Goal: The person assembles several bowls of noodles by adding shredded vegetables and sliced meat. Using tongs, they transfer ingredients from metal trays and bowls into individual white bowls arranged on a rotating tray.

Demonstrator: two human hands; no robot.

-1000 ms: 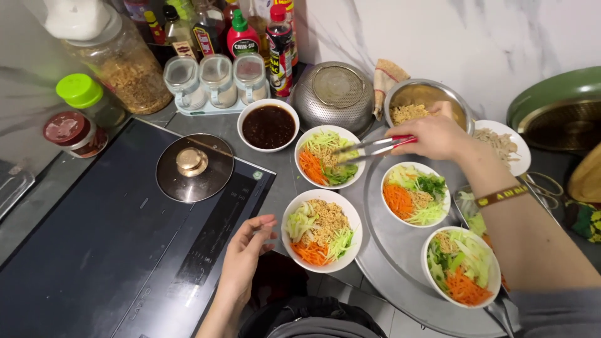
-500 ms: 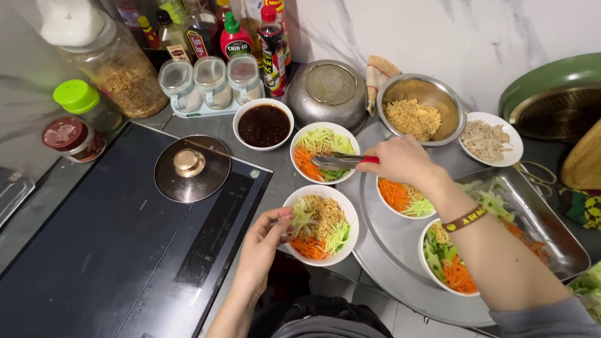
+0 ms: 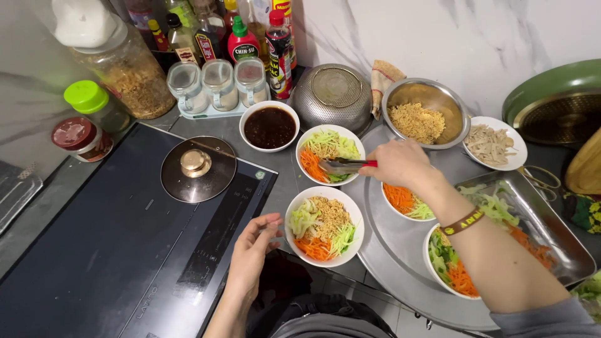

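Tongs [image 3: 343, 166] gripped closed in right hand [image 3: 402, 164], tips over salad bowl [image 3: 330, 154] left of it. Left hand [image 3: 253, 247] loosely open, just beside noodle bowl [image 3: 324, 226].

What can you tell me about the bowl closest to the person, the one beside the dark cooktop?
The near bowl is round, white and looks ceramic, standing upright on the grey counter between the black cooktop and the round metal tray. It holds pale shredded cabbage on the left, orange carrot shreds at the front, green strips on the right and a heap of crumbly tan topping in the middle. The left hand is right at its left rim; contact is unclear.
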